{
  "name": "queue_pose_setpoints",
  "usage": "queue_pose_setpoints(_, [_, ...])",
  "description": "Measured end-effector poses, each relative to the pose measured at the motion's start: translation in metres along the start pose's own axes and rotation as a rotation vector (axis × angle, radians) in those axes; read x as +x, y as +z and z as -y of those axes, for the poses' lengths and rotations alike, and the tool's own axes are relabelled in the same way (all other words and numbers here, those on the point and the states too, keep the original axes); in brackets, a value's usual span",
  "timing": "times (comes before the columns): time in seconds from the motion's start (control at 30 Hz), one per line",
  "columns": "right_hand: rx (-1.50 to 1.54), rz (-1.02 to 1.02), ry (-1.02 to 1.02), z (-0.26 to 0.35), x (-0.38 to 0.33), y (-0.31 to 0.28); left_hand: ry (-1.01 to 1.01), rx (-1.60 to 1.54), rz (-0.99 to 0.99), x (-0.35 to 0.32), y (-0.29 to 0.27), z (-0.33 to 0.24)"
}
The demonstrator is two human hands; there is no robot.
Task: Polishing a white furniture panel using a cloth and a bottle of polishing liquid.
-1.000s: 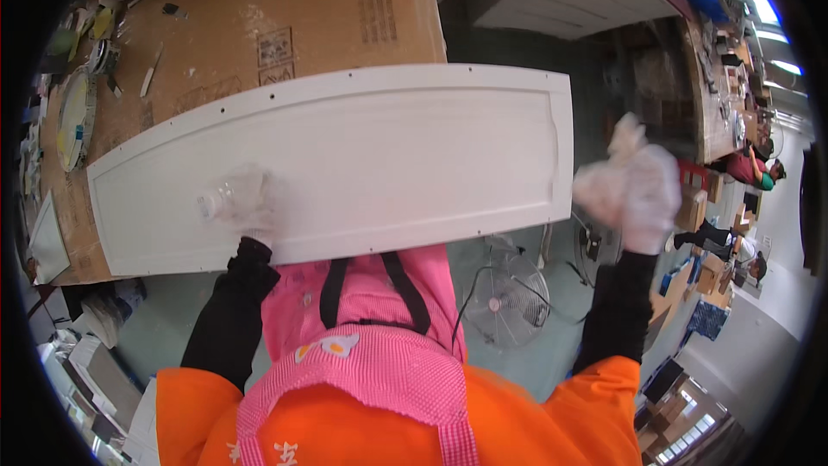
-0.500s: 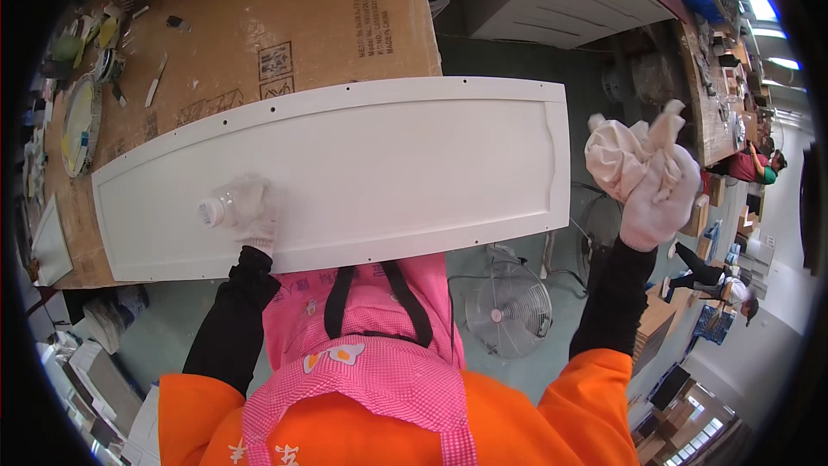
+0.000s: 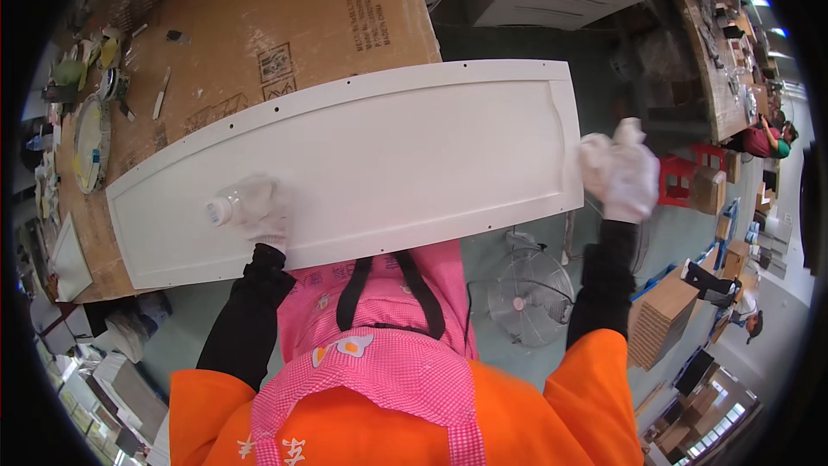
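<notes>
Closest in, the person's pink checked apron (image 3: pixel 379 354) hung over an orange top, black sleeves running out to both gloved hands. The left hand (image 3: pixel 259 211) sat on the near half of the long white panel (image 3: pixel 379 164), its white glove curled around a small clear plastic bottle (image 3: pixel 220 209) with the capped end poking out to the left; that grip was closed snug on the bottle, which lay on its side against the panel's face. Over on the other side, the right hand (image 3: pixel 628 177) was just off the panel's right end, gloved too, fingers bunched around a crumpled white cloth (image 3: pixel 604 151) that touched or nearly touched the panel's short edge; how tightly it gripped, I couldn't tell under all that fabric. The panel itself stretched between the two hands and past the left one, lying flat with a raised border and a row of small holes along its far long edge, its right end hanging out beyond the bench. Below the right forearm a floor fan (image 3: pixel 528 298) stood on the green floor. Beyond the hands, the panel rested on a bench covered in brown cardboard (image 3: pixel 285 26). Far off to the left of the left hand, tools and a round plate-like dish (image 3: pixel 86 142) cluttered the bench edge. Well beyond the right hand, another person in a red top (image 3: pixel 763 140) sat at a distant table.
</notes>
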State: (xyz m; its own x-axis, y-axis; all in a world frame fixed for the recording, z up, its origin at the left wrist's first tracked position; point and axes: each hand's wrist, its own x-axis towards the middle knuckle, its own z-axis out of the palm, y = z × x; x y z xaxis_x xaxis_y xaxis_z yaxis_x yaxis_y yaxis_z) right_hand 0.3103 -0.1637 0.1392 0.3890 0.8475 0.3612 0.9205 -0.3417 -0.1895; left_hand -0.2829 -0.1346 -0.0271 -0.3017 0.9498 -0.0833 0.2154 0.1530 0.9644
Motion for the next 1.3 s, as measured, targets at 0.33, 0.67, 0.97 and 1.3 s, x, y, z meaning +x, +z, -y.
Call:
queue_pose_setpoints(0.33, [0.184, 0.183, -0.35, 0.155, -0.181, 0.076, 0.017, 0.002, 0.021, 0.006, -0.001, -0.005])
queue_pose_setpoints(0.67, [-0.284, 0.163, 0.483, -0.034, -0.089, 0.078, 0.022, 0.014, 0.06, 0.007, -0.001, -0.003])
queue_pose_setpoints(0.97, [0.455, 0.373, -0.493, 0.215, -0.179, 0.08, 0.002, 0.059, 0.12, 0.011, 0.0, -0.008])
queue_pose_setpoints(1.3, [-0.242, 0.164, 0.716, -0.067, -0.067, 0.054, -0.166, -0.601, 0.211, 0.028, -0.003, -0.027])
